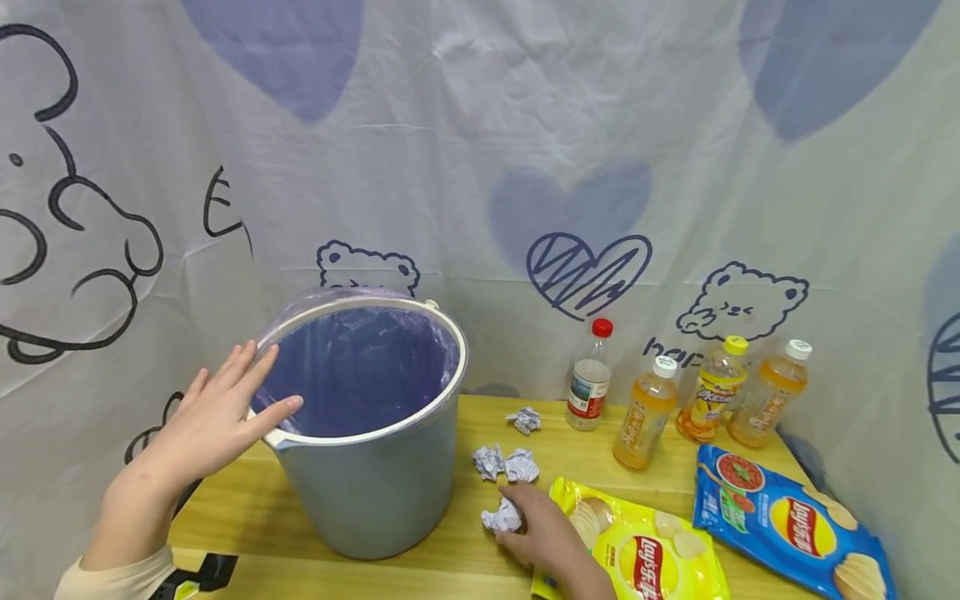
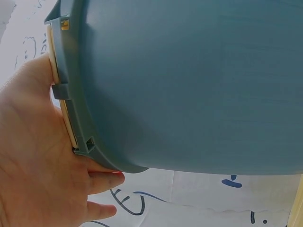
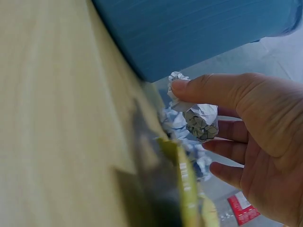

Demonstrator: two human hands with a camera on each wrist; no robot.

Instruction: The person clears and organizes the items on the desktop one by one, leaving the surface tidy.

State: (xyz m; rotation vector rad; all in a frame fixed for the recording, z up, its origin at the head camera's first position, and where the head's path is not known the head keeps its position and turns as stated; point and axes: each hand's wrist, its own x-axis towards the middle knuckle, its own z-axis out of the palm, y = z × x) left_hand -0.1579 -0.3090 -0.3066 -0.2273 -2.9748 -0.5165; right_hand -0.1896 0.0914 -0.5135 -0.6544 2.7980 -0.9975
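A grey-blue trash bin [image 1: 367, 492] with a white rim and a purple liner bag [image 1: 360, 367] inside stands on the wooden table. At its left rim is my left hand [image 1: 213, 417], palm against the edge and fingers spread, as the left wrist view also shows. To the right of the bin, my right hand [image 1: 543, 533] pinches a crumpled paper ball [image 3: 203, 120] between thumb and fingers, close above the table. Behind that hand lie two more paper balls [image 1: 521, 466] side by side, and another paper ball [image 1: 525, 420] sits farther back.
Beside my right hand is a yellow chip bag [image 1: 622, 533], with a blue chip bag [image 1: 787, 517] to its right. A red-capped bottle [image 1: 588, 387] and orange-drink bottles [image 1: 645, 417] stand along the back. A printed cloth [image 1: 465, 192] hangs behind the table.
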